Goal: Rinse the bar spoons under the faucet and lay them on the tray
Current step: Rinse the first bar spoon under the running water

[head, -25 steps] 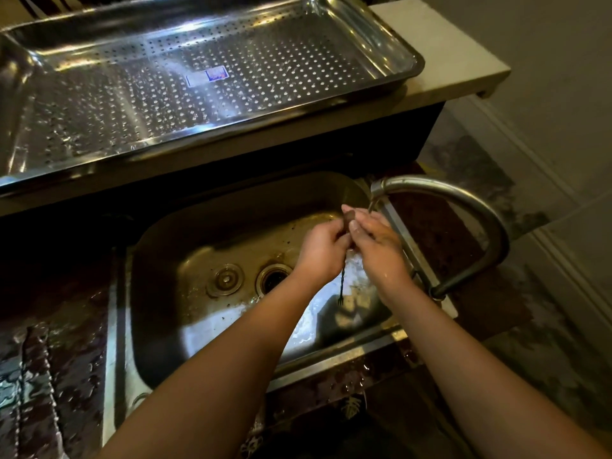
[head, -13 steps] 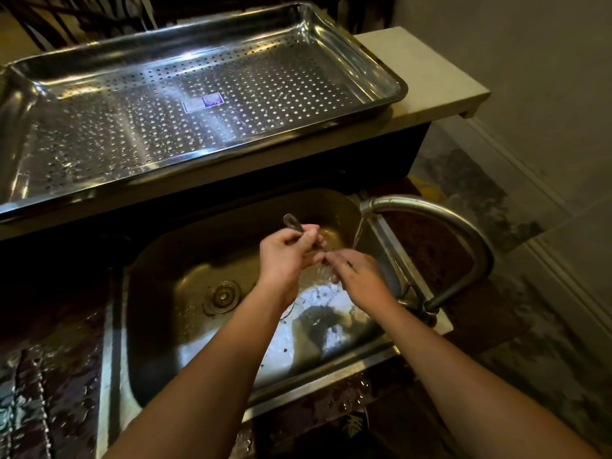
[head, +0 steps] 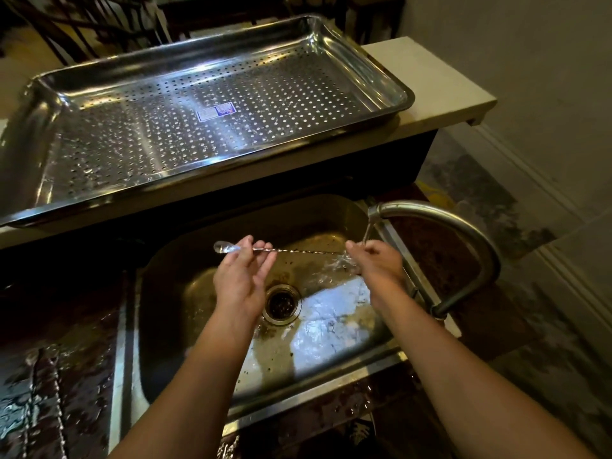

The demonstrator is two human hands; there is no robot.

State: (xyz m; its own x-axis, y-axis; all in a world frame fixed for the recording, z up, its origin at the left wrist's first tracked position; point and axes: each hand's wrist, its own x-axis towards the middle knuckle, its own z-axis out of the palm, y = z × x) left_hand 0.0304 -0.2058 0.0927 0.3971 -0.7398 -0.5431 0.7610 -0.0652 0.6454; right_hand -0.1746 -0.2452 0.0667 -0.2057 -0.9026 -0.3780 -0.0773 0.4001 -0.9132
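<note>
A long twisted bar spoon (head: pixel 291 250) lies level over the steel sink (head: pixel 185 313), its bowl pointing left. My left hand (head: pixel 243 276) pinches the spoon near the bowl end. My right hand (head: pixel 376 261) holds the other end under the curved faucet (head: pixel 463 233), where water runs and splashes. The perforated steel tray (head: pixel 205 120) sits on the ledge behind the sink, with only a small label in it.
A drain strainer (head: pixel 281 304) lies in the sink's middle. Wet dark countertop (head: pixel 56 376) spreads to the left. A pale ledge (head: pixel 440 91) carries the tray; a wall and floor lie to the right.
The hands have drawn apart. The spoon went from hanging upright between them to lying level, its bowl out to the left and its far end under the water.
</note>
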